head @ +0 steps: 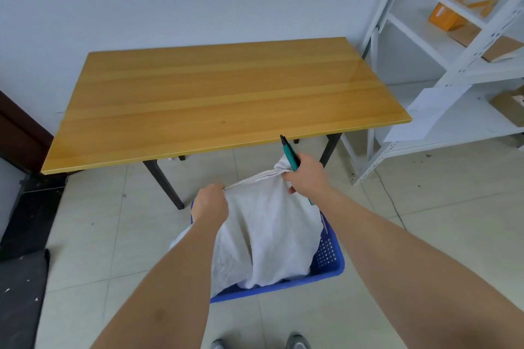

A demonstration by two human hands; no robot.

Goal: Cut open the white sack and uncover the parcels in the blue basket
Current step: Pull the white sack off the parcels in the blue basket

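A white sack [269,235] stands in the blue basket [330,256] on the tiled floor and fills it. My left hand [211,202] grips the sack's top edge at its left corner. My right hand [304,174] pinches the right corner of that edge and also holds a green-handled cutter [289,153], whose dark tip points up and away from me. The sack's top edge is stretched taut between both hands. No parcels show inside the basket; the sack covers them.
A wooden table [215,99] with dark legs stands just beyond the basket. A white metal shelf rack [453,71] at the right holds cardboard boxes and papers. Dark mats lie on the floor at the left. My shoes show at the bottom edge.
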